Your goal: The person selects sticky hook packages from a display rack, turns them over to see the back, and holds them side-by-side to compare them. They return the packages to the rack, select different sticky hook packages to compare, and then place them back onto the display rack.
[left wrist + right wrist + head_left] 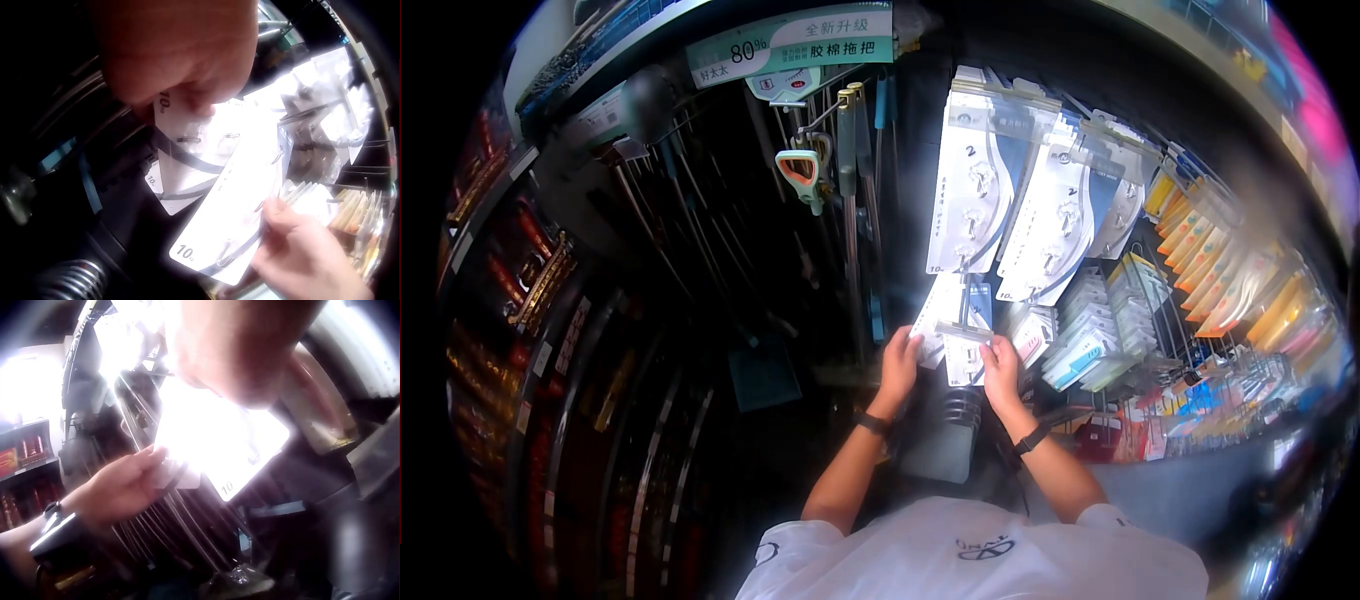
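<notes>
In the head view, two white hook cards hang low on the rack, a left card (934, 325) and a right card (966, 362). The left hand (899, 366) pinches the left card's edge between thumb and fingers. The right hand (1002, 369) grips the right card at its right edge. In the left wrist view, the right hand (306, 253) holds a white card (219, 219) marked 10, which overlaps the card (187, 156) under the left hand (181, 56). In the right wrist view, glare washes out the cards, and the left hand (119, 487) pinches one edge.
Larger white hook packs (970, 190) hang above the hands. Orange and yellow packets (1225, 285) hang at the right. Mops and poles (850, 200) stand to the left under a green sign (790, 45). A dark dustpan (764, 376) hangs lower left.
</notes>
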The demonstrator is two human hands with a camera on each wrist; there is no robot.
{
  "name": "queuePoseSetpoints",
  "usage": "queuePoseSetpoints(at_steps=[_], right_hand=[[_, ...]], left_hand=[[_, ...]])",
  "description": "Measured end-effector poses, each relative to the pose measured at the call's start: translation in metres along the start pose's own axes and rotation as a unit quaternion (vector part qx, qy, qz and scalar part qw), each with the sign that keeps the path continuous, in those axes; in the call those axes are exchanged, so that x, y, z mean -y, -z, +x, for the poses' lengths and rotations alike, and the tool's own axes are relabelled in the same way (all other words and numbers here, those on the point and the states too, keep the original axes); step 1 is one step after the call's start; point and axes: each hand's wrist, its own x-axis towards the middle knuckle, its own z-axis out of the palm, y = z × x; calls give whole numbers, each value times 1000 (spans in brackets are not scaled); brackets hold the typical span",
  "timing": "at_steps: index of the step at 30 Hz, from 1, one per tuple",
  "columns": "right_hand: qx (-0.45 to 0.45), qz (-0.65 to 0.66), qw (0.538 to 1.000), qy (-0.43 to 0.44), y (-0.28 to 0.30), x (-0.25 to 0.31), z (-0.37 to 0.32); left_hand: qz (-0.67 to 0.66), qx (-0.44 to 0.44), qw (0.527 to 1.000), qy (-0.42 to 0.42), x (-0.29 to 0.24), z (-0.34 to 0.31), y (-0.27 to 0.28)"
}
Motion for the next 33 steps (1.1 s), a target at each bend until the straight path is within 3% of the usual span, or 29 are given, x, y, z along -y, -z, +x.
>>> queuePoseSetpoints(at_steps=[5, 9, 13, 16, 21, 24, 27, 30, 33], right_hand=[[48, -94, 994, 0, 19, 15, -24], [94, 38, 995, -13, 31, 34, -51], [87, -18, 995, -49, 48, 60, -63], [121, -27, 991, -47, 61, 50, -69], [125, -75, 988, -51, 85, 43, -88], [111, -86, 987, -82, 108, 39, -103], [95, -82, 986, -108, 125, 34, -115], [98, -126, 984, -78, 133, 39, -122], [103, -180, 978, -23, 133, 54, -123]], left_hand=[[2, 0, 1000, -26, -4, -2, -6], [-32, -1, 999, -7, 0, -3, -7], [-52, -4, 999, -13, 12, 1, -6], [-85, -3, 996, 13, 17, -2, -8], [-16, -30, 999, -30, 43, -16, -2], [-59, -31, 998, -9, 12, -33, -4], [-35, -46, 998, -4, 16, -52, 3], [-29, -50, 997, 46, 11, -78, 12], [21, -60, 998, 30, -8, -99, 13]])
